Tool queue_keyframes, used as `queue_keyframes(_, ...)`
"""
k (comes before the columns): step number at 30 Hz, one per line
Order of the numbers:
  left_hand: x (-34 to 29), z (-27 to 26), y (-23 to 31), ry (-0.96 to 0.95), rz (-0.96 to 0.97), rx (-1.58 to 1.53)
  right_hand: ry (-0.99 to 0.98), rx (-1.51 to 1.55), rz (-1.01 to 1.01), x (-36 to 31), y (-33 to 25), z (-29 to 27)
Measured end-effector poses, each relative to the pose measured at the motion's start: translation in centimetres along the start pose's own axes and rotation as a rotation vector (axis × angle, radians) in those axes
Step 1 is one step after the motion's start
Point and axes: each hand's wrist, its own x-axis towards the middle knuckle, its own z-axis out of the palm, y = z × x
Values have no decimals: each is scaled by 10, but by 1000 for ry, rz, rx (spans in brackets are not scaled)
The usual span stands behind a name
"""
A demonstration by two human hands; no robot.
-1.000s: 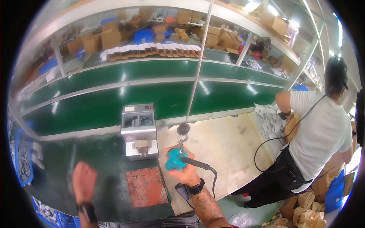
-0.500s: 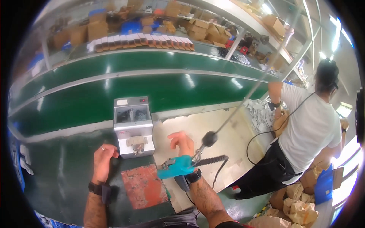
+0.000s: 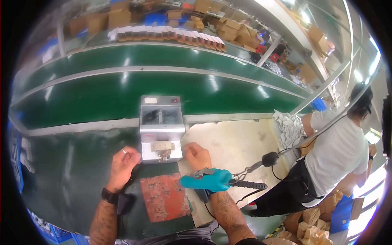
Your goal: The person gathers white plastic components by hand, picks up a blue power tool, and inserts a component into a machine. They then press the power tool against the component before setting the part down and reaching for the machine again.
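A small grey metal machine (image 3: 161,130) with an open top bin stands on the dark green bench (image 3: 69,171). My left hand (image 3: 122,165), with a ring on it, presses its curled fingers against the machine's lower left corner. My right hand (image 3: 198,155) does the same at the lower right corner. A teal electric screwdriver (image 3: 208,180) lies across my right wrist, its black cable (image 3: 249,185) trailing right; neither hand grips it. A reddish-brown patterned mat (image 3: 165,198) lies just in front of the machine, between my forearms.
A long green conveyor belt (image 3: 163,90) runs behind the machine, with shelves of cardboard boxes (image 3: 118,18) beyond. A beige board (image 3: 237,141) covers the bench to the right. A person in a white shirt (image 3: 339,151) stands at the far right, back turned.
My right hand let go of the teal screwdriver and came down to the machine's right side. My left hand moved up to its left corner. The screwdriver now rests over my right wrist.
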Motion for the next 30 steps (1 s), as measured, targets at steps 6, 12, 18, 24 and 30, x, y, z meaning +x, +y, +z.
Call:
queue_keyframes(6, 0, 0, 0, -26, -1, -14, 0, -115, -53, 0, -4, 1)
queue_keyframes(12, 0, -1, -1, -35, 3, -20, 1, -144, -56, -1, -8, 2)
queue_keyframes(18, -1, -1, -1, -35, 3, -14, 50, -98, -94, 0, 5, 6)
queue_keyframes(24, -2, -1, 0, -39, 8, -16, 54, -73, -103, -2, -1, 5)
queue_keyframes(30, 1, -1, -2, -49, 8, -15, -37, -85, -41, 0, -2, 0)
